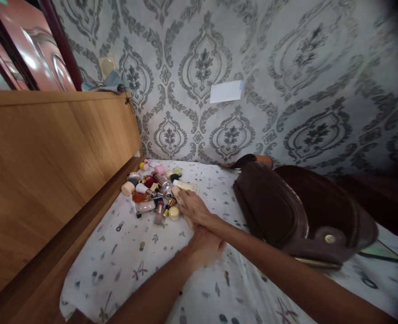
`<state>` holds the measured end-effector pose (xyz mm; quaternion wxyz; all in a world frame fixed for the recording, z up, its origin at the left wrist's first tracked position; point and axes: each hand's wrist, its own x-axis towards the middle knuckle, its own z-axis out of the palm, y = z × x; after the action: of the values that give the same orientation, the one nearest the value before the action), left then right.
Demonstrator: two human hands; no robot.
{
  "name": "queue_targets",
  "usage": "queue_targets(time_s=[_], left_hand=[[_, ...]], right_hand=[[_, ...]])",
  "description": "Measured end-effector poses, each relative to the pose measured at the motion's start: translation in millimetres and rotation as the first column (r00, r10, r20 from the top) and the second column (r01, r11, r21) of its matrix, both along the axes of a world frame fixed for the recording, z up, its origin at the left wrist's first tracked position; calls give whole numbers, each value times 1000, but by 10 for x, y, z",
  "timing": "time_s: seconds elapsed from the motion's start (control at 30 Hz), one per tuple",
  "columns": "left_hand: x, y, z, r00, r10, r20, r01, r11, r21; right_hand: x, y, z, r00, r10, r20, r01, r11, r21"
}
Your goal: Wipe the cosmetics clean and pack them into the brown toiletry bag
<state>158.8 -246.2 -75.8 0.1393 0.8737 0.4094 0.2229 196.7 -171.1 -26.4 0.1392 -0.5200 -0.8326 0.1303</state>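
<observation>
Several cosmetics lie in a loose pile on the patterned white sheet. My right hand (pixel 195 207) reaches to the pile's right edge, its fingers stretched out and held low, beside a cream-coloured tube (pixel 185 186). Whether the fingertips touch the tube I cannot tell. Below it is my left hand (pixel 207 245), slightly blurred, with the right wrist crossing over it; its fingers are mostly hidden. Closest to my fingers are a round yellow-lidded jar (pixel 174 213), a pinkish bottle (pixel 159 212) and a foundation bottle (pixel 145 206). A peach sponge (pixel 128 188) sits at the far left.
A dark brown handbag (pixel 269 207) lies open on its side at the right. A wooden panel (pixel 64 148) borders the sheet on the left. Patterned wallpaper (pixel 204 67) with a white paper strip (pixel 226 92) rises behind.
</observation>
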Motion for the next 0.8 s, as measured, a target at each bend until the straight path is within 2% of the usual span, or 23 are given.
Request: queue_targets(time_s=[0.27,0.57,0.8], left_hand=[[-20,-1,-6,999,-33,42,34,999,-24],[-31,-34,51,997,-54,59,56,998,-33],[-8,23,34,995,-36,92,35,999,17]], right_hand=[[28,12,-43,999,34,-25,-34,999,5],[30,-12,-72,999,53,-14,-52,998,47],[-70,51,60,999,48,-14,-46,989,140]])
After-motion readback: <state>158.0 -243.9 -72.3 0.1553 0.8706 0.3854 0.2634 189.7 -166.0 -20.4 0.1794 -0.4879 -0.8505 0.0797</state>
